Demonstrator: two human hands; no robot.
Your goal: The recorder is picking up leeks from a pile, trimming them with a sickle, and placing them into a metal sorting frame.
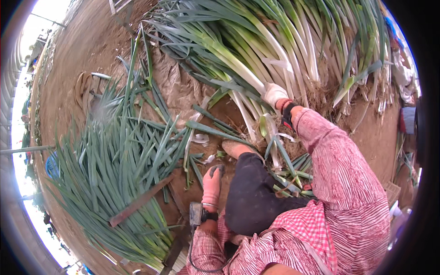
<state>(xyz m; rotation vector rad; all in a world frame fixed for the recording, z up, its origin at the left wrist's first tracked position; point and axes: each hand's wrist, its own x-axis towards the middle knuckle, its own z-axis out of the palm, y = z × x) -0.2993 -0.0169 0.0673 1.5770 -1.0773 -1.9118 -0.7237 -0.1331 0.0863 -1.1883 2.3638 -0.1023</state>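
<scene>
My right hand (276, 94), in a pale work glove, reaches forward and closes around the white lower end of a leek (240, 68). That leek lies at the front of a large heap of long leeks (298, 41), with white stems and hairy roots toward me. My left hand (212, 185), in a pink glove with grey fingertips, is curled beside my left knee, with nothing visible in it. To its left lies a second pile of leeks (119, 160), mostly green leaves showing.
A wooden bar (142, 201) lies across the left pile. Cut leaves and peeled scraps (275, 151) litter the ground around my bare foot (236, 149). A crumpled brown sheet (174, 85) lies on the dirt floor (82, 55). Behind the left pile stands a blue basket (52, 166).
</scene>
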